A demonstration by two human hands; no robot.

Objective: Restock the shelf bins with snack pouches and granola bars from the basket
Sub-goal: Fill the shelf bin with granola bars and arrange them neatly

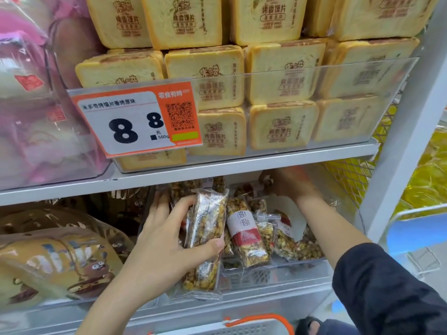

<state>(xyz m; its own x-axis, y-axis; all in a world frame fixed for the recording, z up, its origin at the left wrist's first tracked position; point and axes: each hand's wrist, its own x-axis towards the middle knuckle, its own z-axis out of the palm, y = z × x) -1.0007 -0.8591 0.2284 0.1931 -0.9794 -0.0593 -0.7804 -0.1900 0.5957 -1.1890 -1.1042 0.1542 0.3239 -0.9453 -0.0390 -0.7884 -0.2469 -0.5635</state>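
My left hand (167, 240) grips a bunch of clear-wrapped granola bars (208, 235), thumb across their front, at the left side of a clear shelf bin (273, 274) on the lower shelf. More granola bars with white and red labels (244, 230) stand upright in that bin. My right hand (290, 183) reaches deep into the bin under the upper shelf, its fingers curled on a wrapped bar (264, 180) at the back. The basket (256, 326) shows only as a white rim with an orange handle at the bottom edge.
The upper shelf (217, 168) carries a clear bin of stacked toast-slice packs (280, 83) with an orange price tag (137, 119). Brown snack bags (60, 257) lie left of the granola bin, pink bags (29, 105) above them. A white upright (406, 141) and yellow goods stand at right.
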